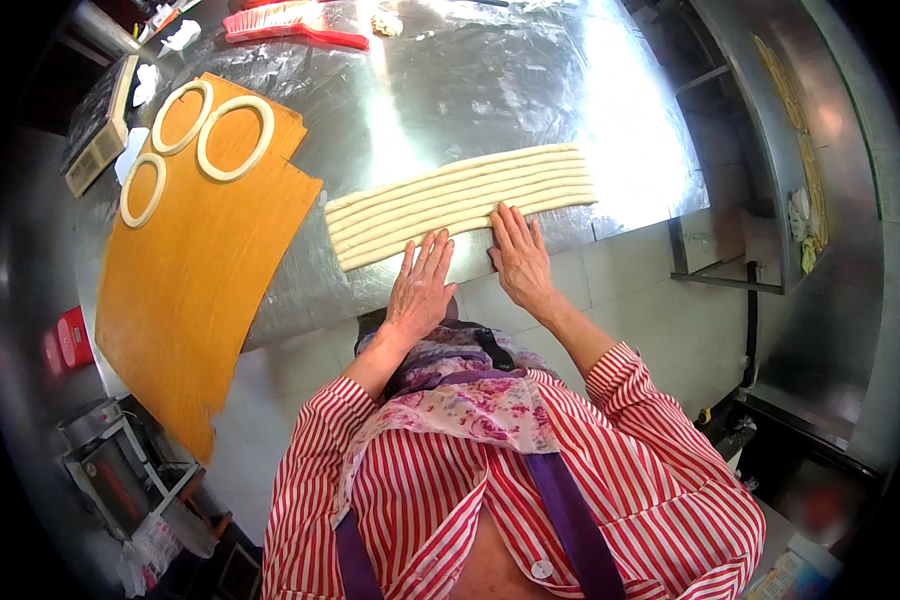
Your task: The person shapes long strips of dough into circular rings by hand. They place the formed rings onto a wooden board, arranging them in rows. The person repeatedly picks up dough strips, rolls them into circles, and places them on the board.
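Note:
Several long pale dough ropes [460, 190] lie side by side along the front of the steel table [470, 80], curving slightly. My left hand [422, 280] lies palm down with straight fingers, its fingertips on the nearest rope toward the left part of the row. Further right, my right hand [520, 258] also rests its outstretched fingertips on the front edge of the row, thumb tucked below. Neither hand is gripping anything. On the left is an orange-brown board [185, 280] bearing three dough rings [264, 140], one smaller and lower than the others.
A red-handled brush [300, 28] and a small pale lump [386, 22] are at the back. A dark box-like object [100, 125] sits at the left edge. A steel unit [830, 330] stands right, a metal rack [130, 460] lower left. Tiled floor [610, 270] shows below the table.

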